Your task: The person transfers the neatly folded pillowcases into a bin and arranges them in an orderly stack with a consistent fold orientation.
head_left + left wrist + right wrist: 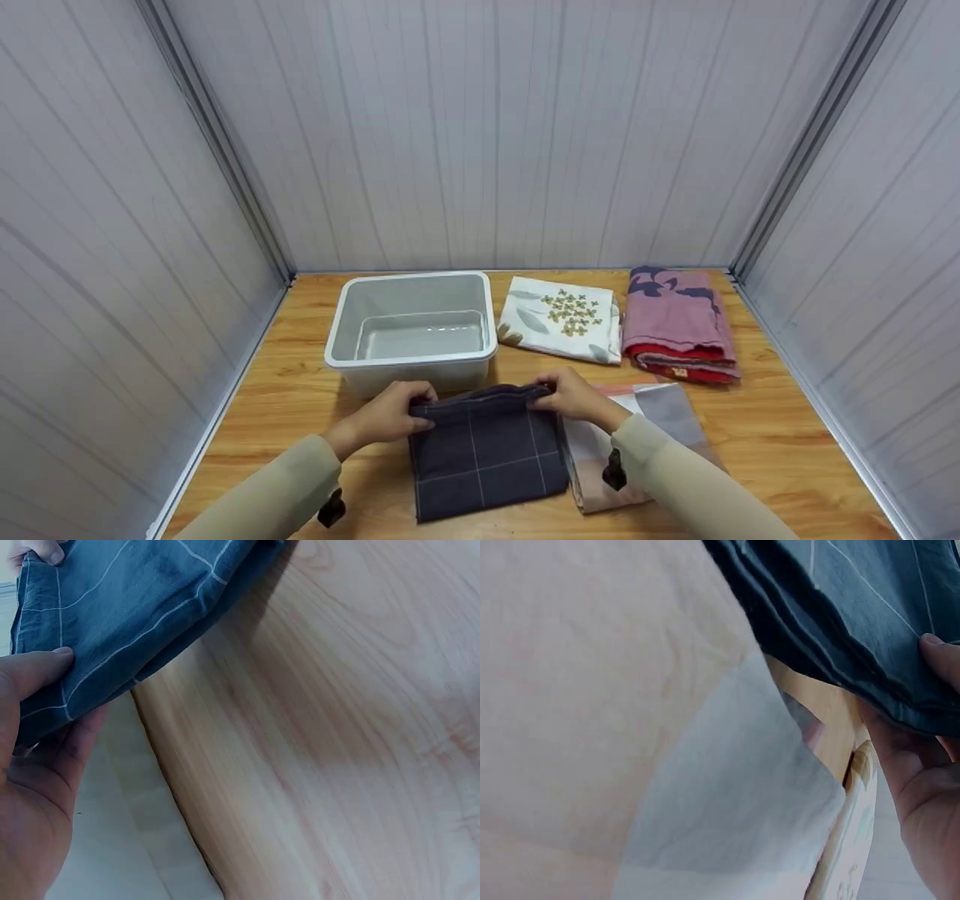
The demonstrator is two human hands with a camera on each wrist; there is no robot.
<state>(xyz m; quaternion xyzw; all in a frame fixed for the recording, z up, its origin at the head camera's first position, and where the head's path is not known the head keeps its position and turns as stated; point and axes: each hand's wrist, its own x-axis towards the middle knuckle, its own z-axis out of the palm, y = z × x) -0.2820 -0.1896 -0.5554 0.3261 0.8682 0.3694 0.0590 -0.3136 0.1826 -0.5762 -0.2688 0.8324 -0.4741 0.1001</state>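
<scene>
In the head view, a folded dark-blue cloth with thin white check lines (487,461) hangs from both hands in front of the grey bin. My left hand (391,415) pinches its far left corner, thumb on top and fingers beneath, as the left wrist view shows. At the far right corner, my right hand (576,396) grips the layered edge the same way. The right wrist view shows several stacked layers in the dark-blue cloth (877,615). Beside it, partly under my right forearm, lies a folded peach, white and grey cloth (667,412).
A light-grey plastic bin (420,360) with nothing visible inside stands just beyond the hands. To its right lie a folded white floral cloth (559,319) and a folded pink-purple cloth with red layers (675,319). Pale panel walls (465,135) enclose the wooden table (292,375).
</scene>
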